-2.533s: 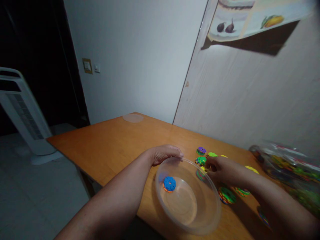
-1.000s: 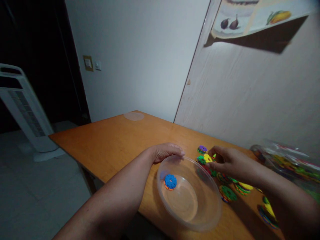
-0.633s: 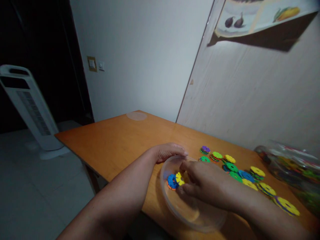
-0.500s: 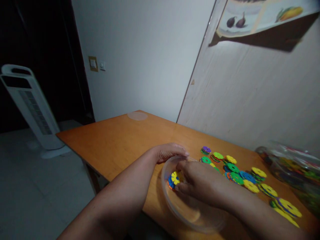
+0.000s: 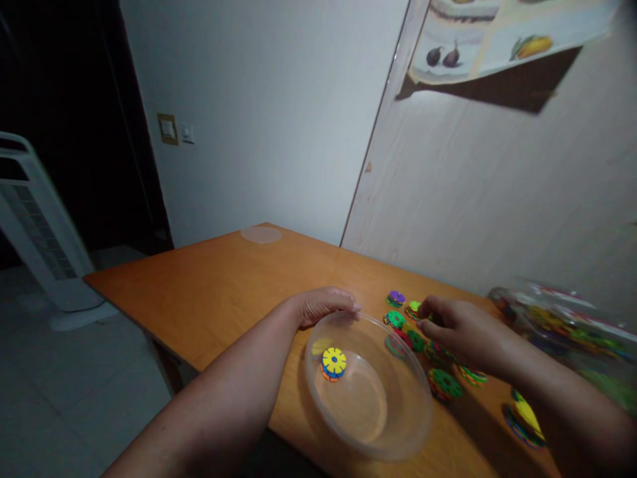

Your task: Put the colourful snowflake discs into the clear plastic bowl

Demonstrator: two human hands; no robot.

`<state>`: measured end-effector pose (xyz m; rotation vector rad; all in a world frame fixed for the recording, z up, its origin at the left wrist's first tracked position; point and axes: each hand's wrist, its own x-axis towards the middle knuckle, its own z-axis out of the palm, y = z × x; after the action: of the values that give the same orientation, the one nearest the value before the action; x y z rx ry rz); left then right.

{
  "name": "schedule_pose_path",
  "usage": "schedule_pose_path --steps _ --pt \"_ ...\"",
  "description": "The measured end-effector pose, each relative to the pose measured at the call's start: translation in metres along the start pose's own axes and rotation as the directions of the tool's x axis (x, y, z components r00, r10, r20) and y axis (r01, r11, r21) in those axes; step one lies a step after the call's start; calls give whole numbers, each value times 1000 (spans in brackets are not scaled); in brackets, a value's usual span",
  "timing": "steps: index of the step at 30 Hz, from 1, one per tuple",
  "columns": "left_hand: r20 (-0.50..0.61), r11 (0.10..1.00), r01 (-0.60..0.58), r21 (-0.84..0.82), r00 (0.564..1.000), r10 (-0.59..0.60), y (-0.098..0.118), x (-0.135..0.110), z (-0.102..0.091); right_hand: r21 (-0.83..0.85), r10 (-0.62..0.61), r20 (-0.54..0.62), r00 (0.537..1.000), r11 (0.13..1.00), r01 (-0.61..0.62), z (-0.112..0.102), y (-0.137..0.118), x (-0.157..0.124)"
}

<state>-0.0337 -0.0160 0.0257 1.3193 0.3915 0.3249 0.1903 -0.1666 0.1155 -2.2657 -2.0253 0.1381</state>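
- Left hand (image 5: 326, 309): grip curled on bowl's (image 5: 361, 405) far rim; best held steady.
- Right hand (image 5: 458, 328): grip slightly open, seemingly empty, beside lime disc (image 5: 413, 308); pinch edges evenly.
- Stacked discs (image 5: 333, 362): inside bowl, left.

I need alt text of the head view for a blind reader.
A person's left hand touches the far side of a clear bowl holding a yellow-topped disc stack; the right hand is among colourful disc stacks on a table.

Top disc (image 5: 340, 362) in clr bowl (image 5: 363, 406) is yel, tbl (image 5: 223, 285) orange-brn
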Motion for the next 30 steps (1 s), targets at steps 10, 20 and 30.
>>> schedule_pose_path --steps 10,20,30 --pt "-25 1000 -6 8 1000 7 -2 0 0 -52 32 117 993 998 -26 32 5 9" --pt "-3 1000 -4 -5 1000 4 -1 1 -1 -29 -10 149 989 999 14 40 8 14" --pt "12 999 1 -47 1000 -1 0 -1 1 171 -111 -31 993 979 114 -3 -21 -3"
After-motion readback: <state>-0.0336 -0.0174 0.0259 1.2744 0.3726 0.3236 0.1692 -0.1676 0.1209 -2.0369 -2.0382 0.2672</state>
